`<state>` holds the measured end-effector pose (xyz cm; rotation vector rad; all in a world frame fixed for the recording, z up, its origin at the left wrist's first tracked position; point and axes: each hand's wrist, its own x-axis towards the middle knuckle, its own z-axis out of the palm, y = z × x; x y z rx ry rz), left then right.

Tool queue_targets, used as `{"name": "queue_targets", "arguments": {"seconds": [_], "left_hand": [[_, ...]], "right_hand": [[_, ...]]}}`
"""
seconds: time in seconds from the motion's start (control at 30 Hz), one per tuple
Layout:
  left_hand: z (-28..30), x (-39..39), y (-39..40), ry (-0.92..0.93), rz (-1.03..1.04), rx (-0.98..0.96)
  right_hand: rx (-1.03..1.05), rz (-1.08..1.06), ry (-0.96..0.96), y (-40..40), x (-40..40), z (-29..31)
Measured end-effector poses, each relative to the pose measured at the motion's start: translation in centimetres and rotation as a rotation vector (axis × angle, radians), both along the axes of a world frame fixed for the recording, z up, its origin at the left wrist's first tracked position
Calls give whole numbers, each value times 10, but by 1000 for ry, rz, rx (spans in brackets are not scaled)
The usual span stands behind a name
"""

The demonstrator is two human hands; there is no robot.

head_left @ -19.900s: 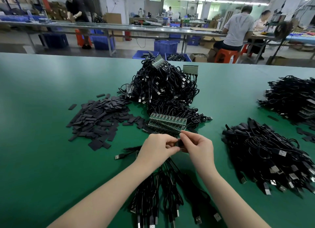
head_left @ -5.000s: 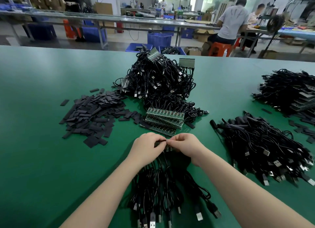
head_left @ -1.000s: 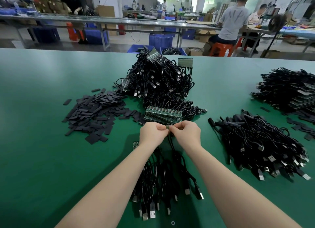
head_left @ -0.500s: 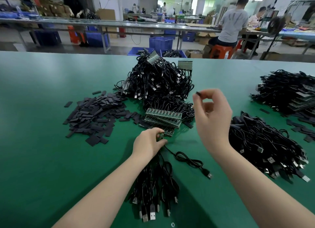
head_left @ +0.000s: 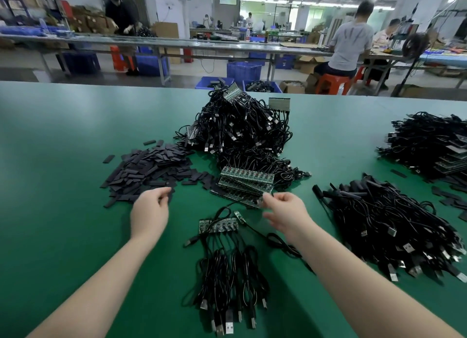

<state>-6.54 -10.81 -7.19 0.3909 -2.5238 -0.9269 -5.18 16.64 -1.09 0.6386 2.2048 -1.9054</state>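
Note:
My left hand (head_left: 149, 212) reaches over the near edge of the pile of flat black sleeves (head_left: 149, 172), thumb and forefinger pinching one sleeve. My right hand (head_left: 286, 212) hovers, blurred, with fingers curled, its fingertips at the near corner of the stack of green circuit-board strips (head_left: 245, 183); what they hold is unclear. Between my hands a partial board strip (head_left: 218, 225) lies flat with its black USB cables (head_left: 228, 282) trailing toward me. One separated small board (head_left: 238, 216) with its cable lies beside it.
A tall heap of cabled boards (head_left: 242, 133) stands behind the stack. Finished cables are piled at the right (head_left: 389, 226), and more cables and boards sit at the far right (head_left: 429, 145). The green table (head_left: 63, 236) stretches left. People work at benches beyond.
My hands parted. The left let go of the strip and went left to the sleeve pile. The right came down from mid-air to the board stack. The separated cable now lies on the table.

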Motion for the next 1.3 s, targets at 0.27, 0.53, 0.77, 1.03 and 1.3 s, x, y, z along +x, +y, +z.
{"name": "queue_targets", "arguments": {"seconds": [0.27,0.53,0.77,1.03,1.3], "left_hand": [[6,-21,-18,-306,-15,-677],[9,-32,-9,-275,-68,-548],[14,-32,-19,-85,-27,-185],[52,-38,13,44,-251,445],[91,-18,59,-417,-682,791]], "right_hand": [[375,416,-171,29,22,-16],[411,377,208,28,25,-8],[-118,462,449,6,24,14],[-205,563,419,-29,21,25],[123,471,496,-39,-4,21]]}}
